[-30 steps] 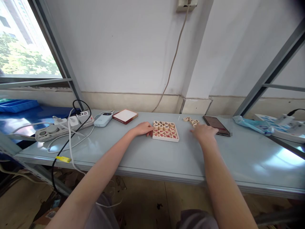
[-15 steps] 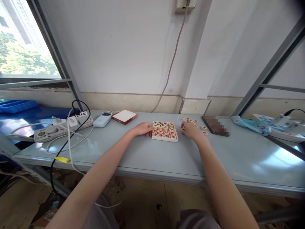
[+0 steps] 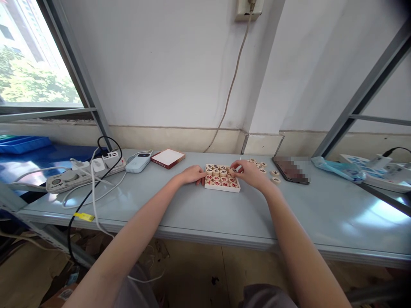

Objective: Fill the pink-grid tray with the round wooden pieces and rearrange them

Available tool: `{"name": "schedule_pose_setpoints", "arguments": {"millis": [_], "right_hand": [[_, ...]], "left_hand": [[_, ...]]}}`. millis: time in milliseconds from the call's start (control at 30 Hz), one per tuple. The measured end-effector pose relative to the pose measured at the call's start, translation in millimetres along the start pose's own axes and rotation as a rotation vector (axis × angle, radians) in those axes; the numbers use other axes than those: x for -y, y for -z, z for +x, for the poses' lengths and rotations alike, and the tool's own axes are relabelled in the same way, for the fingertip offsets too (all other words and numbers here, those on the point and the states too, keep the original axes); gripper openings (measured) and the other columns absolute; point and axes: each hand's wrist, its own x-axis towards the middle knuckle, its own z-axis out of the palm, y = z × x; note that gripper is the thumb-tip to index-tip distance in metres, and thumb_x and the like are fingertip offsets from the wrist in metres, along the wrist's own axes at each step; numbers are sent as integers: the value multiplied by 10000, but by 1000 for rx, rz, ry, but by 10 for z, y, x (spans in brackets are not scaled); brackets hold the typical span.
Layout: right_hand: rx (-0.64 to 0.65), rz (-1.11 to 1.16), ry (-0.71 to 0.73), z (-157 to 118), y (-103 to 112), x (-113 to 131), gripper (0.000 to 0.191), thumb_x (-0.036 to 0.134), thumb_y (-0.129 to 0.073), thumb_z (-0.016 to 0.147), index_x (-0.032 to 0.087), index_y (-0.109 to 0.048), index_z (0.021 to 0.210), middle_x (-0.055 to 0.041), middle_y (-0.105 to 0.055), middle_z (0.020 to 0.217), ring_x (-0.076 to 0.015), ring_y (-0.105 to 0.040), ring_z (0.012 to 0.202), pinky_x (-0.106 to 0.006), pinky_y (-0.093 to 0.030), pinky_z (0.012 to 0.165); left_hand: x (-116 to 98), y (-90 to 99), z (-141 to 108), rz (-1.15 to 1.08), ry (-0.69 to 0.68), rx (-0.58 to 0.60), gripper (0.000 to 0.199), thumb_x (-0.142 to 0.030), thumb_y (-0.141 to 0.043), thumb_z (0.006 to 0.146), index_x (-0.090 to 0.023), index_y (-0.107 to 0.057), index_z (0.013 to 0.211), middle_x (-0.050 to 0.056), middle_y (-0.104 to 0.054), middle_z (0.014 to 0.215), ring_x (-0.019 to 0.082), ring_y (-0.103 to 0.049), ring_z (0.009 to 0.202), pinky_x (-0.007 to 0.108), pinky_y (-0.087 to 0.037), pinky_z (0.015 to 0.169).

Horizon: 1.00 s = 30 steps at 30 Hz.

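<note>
A shallow white box [image 3: 221,188] sits on the grey table, filled with rows of round Chinese chess pieces [image 3: 216,173] that carry red or black characters. At its left side my left hand [image 3: 192,174] grips the edge, fingers curled and thumb at the rim. My right hand [image 3: 249,173] is over the box's right side, thumb and fingertips pinching a Chinese chess piece [image 3: 233,170] with a black mark, above the right-hand column. Several loose pieces [image 3: 275,173] lie on the table to the right, some partly hidden behind my right hand.
A dark phone [image 3: 290,170] lies right of the loose pieces. Left of the box are a red-edged box lid [image 3: 168,158], a light-blue power bank [image 3: 138,162] and a power strip [image 3: 66,179] with tangled cables. A pale-blue plastic bag [image 3: 338,168] lies at the right.
My right hand has moved left from the loose pieces to the box's right side, a chess piece now in its fingertips. My left hand stays at the box's left edge.
</note>
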Motion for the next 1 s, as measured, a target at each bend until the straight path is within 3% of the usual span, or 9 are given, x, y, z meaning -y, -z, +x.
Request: {"name": "schedule_pose_setpoints", "arguments": {"millis": [267,467,1000], "right_hand": [[23,-117,84,20,-62,-136,190,232,-555,749,220,-609,931,-38,-574,935,-148,-542,775,-288,-416,763],[17,-200,49,11,-51,-106,179,326,-538,775,224,-624,894,-45,-588,928,-175,-550,807,-296,-410,747],[29,-260,22,16,-48,-114,162,317,-505,769,223,-585,874,-33,-587,909,-188,-540,865,-305,-390,739]], "left_hand": [[-33,5,-22,0,19,-4,421,-396,-398,816,-149,-613,552,8,-528,457,108,-441,475,227,-321,514],[0,-1,4,28,4,-9,400,-360,-391,809,-150,-618,555,7,-534,465,107,-442,476,224,-317,508],[-14,10,-11,40,15,5,391,-351,-379,799,-152,-618,561,13,-554,496,111,-456,499,222,-323,515]]}}
